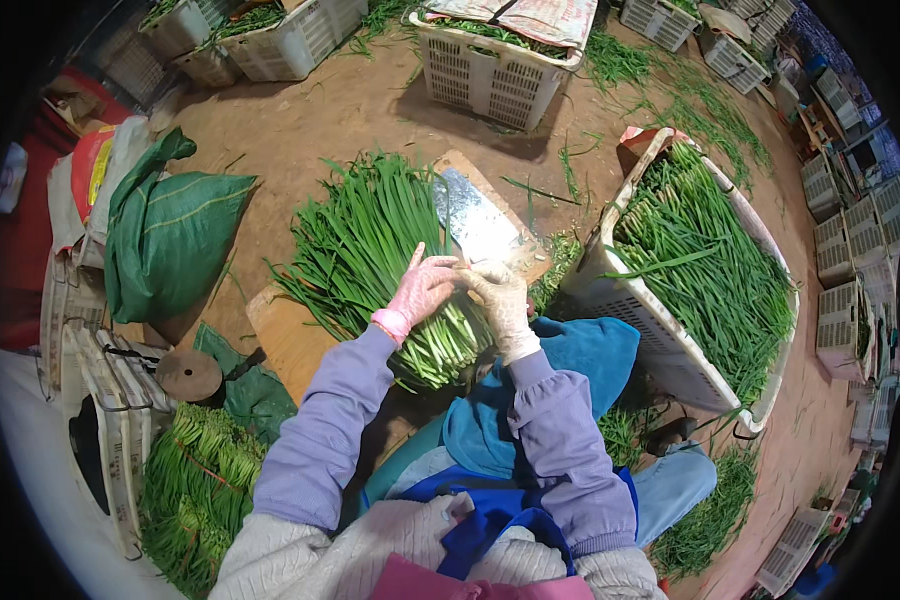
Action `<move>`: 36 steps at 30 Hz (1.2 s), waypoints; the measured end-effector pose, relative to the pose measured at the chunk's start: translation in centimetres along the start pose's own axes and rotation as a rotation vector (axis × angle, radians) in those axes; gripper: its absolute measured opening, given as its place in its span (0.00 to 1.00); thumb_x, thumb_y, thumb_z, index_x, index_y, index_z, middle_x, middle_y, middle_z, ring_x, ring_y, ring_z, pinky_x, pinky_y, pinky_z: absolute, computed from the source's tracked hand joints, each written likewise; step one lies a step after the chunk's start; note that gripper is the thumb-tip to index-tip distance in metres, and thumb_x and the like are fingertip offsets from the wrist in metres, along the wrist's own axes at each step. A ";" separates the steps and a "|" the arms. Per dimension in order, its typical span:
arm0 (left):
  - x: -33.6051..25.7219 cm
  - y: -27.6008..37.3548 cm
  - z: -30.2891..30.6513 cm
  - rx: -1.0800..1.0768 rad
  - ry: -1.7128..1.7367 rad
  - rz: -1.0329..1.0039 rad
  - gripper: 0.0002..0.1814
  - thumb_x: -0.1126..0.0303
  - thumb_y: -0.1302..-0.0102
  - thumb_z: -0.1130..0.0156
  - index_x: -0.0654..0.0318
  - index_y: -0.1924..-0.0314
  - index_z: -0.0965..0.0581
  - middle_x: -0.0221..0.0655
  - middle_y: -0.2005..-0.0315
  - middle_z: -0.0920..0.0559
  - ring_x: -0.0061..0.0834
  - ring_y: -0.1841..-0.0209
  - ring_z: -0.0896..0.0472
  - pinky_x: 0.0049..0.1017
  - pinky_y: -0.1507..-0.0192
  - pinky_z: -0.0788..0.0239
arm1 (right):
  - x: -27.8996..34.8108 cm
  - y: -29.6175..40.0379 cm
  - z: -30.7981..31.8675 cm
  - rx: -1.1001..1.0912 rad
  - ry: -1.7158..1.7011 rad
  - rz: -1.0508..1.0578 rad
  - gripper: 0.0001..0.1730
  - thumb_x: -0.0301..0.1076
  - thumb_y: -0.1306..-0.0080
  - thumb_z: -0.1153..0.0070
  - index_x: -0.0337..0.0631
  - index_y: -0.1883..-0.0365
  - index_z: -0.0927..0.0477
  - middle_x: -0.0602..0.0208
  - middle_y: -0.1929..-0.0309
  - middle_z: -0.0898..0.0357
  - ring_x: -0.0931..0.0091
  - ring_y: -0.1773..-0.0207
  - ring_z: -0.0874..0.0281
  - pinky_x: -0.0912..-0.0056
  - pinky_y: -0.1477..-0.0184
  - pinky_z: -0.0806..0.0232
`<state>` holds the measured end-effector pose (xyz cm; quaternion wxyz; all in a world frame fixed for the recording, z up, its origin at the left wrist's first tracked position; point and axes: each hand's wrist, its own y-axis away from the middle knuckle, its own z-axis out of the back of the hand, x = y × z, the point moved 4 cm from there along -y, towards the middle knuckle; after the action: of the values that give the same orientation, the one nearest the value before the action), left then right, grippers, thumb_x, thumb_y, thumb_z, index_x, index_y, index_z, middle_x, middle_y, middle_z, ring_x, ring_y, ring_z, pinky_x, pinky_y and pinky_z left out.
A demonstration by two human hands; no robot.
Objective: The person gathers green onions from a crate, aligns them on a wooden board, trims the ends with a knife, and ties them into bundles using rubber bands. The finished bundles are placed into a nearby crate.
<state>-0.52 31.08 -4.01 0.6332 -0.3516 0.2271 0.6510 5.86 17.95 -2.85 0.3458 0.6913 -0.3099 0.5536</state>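
Observation:
A broad pile of green garlic chives (375,232) lies on a wooden board (289,337), leaves away from me and pale stem ends towards me. My left hand (424,289), in a pinkish thin glove, rests over the pile near the stems, its fingers spread. Beside it, my right hand (499,292), in a whitish glove, has bent fingers that meet my left fingertips; whether something small is between them cannot be told. Just beyond my right hand, a shiny metal plate (472,214) lies on a second wooden board (469,165).
At the right, a white plastic crate (660,337) is full of loose chives. Another crate (487,82) stands ahead, covered with a sack. A green woven sack (172,240) sits at the left, and tied chive bundles (202,480) lie at the lower left. Loose greens litter the floor.

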 end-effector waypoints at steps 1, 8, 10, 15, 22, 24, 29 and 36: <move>0.5 0.3 0.8 -0.051 0.060 -0.049 0.13 0.66 0.40 0.45 0.53 0.54 0.21 0.31 0.52 0.22 0.29 0.43 0.29 0.46 0.30 0.71 | 1.1 0.1 -1.0 0.094 0.113 0.056 0.05 0.26 0.47 0.37 0.34 0.73 0.18 0.67 0.68 0.22 0.77 0.64 0.26 0.77 0.60 0.34; -2.5 1.2 6.8 -0.197 0.780 0.190 0.17 0.66 0.38 0.49 0.68 0.53 0.22 0.34 0.57 0.19 0.26 0.49 0.25 0.25 0.41 0.42 | 0.2 1.8 -5.9 0.392 0.640 0.200 0.07 0.32 0.51 0.37 0.37 0.77 0.19 0.59 0.73 0.26 0.62 0.65 0.25 0.64 0.61 0.33; -4.6 3.7 10.5 -0.374 0.691 0.234 0.15 0.68 0.39 0.50 0.70 0.58 0.20 0.36 0.59 0.18 0.27 0.53 0.23 0.26 0.44 0.39 | 0.5 1.7 -5.1 0.372 0.629 0.187 0.08 0.32 0.51 0.37 0.37 0.77 0.19 0.58 0.73 0.26 0.62 0.65 0.25 0.64 0.61 0.34; -1.3 17.1 9.4 -0.320 0.519 0.537 0.11 0.78 0.43 0.52 0.69 0.68 0.20 0.37 0.68 0.17 0.27 0.66 0.20 0.25 0.61 0.28 | 0.8 1.8 -4.6 0.357 0.582 0.221 0.07 0.31 0.50 0.36 0.37 0.76 0.19 0.60 0.72 0.25 0.66 0.66 0.24 0.69 0.62 0.33; 1.2 21.8 -0.6 -0.543 1.088 1.062 0.19 0.74 0.42 0.49 0.68 0.49 0.31 0.35 0.66 0.23 0.31 0.68 0.22 0.31 0.61 0.26 | 0.0 2.0 -4.2 0.315 0.498 0.190 0.06 0.29 0.49 0.35 0.37 0.74 0.19 0.63 0.74 0.25 0.71 0.68 0.25 0.72 0.64 0.34; 1.7 20.4 -1.7 -0.645 1.215 0.978 0.20 0.75 0.43 0.50 0.67 0.48 0.31 0.34 0.66 0.23 0.30 0.65 0.22 0.32 0.60 0.27 | -0.7 1.9 -4.2 0.324 0.473 0.166 0.07 0.29 0.49 0.35 0.37 0.74 0.19 0.64 0.73 0.25 0.72 0.68 0.25 0.73 0.64 0.34; 0.8 16.0 -1.4 -0.643 -0.096 0.519 0.19 0.80 0.52 0.52 0.70 0.58 0.25 0.47 0.58 0.23 0.45 0.49 0.29 0.36 0.42 0.39 | -0.5 1.8 -3.6 0.296 0.437 0.175 0.06 0.27 0.47 0.36 0.36 0.74 0.20 0.65 0.73 0.25 0.75 0.68 0.25 0.74 0.63 0.34; 1.0 12.8 4.8 -0.488 -0.531 0.197 0.02 0.76 0.56 0.49 0.60 0.80 0.31 0.39 0.78 0.29 0.43 0.63 0.29 0.40 0.55 0.37 | 0.0 2.0 -3.2 0.293 0.432 0.190 0.07 0.28 0.47 0.36 0.35 0.73 0.21 0.65 0.73 0.25 0.76 0.69 0.26 0.75 0.64 0.34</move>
<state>-13.89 34.07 -3.61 0.5021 -0.2876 -0.0741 0.8122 2.45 19.45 -2.15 0.2467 0.5677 -0.2089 0.7571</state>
